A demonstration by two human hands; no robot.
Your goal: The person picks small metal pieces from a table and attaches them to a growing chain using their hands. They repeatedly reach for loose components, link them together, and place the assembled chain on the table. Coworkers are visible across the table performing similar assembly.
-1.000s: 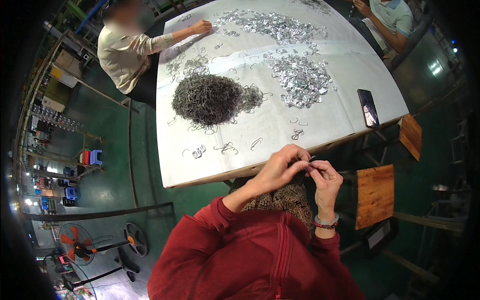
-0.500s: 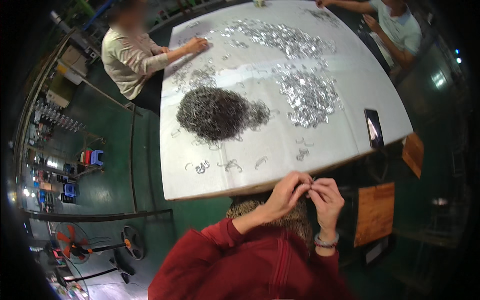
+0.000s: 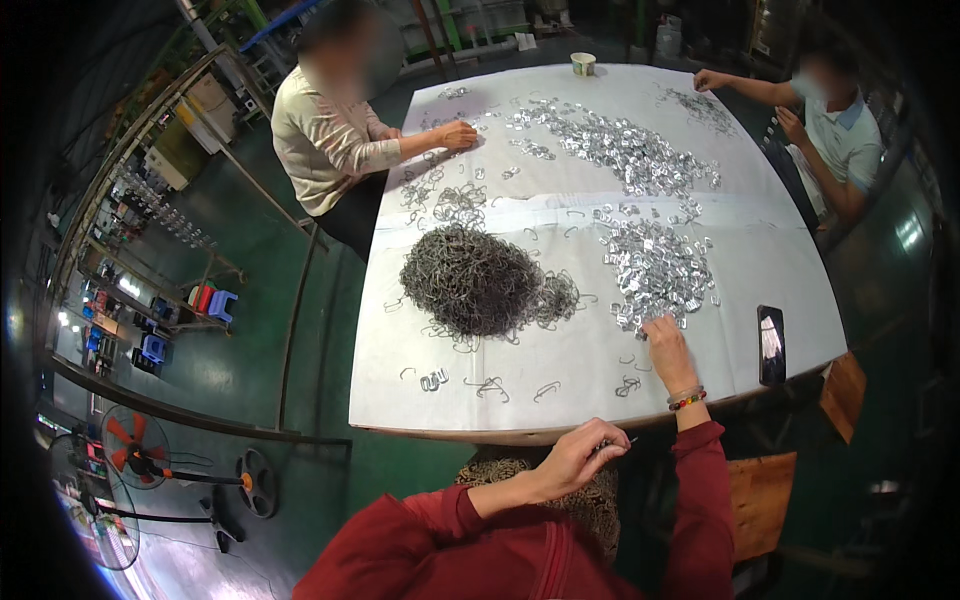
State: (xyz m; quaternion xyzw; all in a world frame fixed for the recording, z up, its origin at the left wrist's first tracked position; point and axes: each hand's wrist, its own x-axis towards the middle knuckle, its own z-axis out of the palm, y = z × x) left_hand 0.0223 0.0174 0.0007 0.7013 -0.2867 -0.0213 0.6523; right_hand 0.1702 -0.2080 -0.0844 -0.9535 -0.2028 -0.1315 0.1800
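Observation:
My left hand (image 3: 585,460) is closed in front of the table's near edge, with a thin piece of metal wire (image 3: 632,441) poking out past its fingertips. My right hand (image 3: 668,352) reaches over the table, its fingers pressed down together at the near side of a heap of small shiny metal clips (image 3: 662,268). What lies between those fingertips is hidden. Left of that heap rises a dark tangled mound of wire hooks (image 3: 468,280). A few loose hooks (image 3: 490,388) and a small bunch of hooks (image 3: 627,386) lie near the front edge.
A phone (image 3: 771,345) lies on the white-covered table (image 3: 560,405) at the right. Another long heap of clips (image 3: 625,150) spreads farther back, near a paper cup (image 3: 583,64). One person (image 3: 340,140) works at the left, another (image 3: 835,140) at the far right. Wooden stools (image 3: 760,500) stand nearby.
My right hand has left my left hand and stretched forward to the heap of shiny clips. My left hand stays near the table edge. The view has tilted, so the table sits lower.

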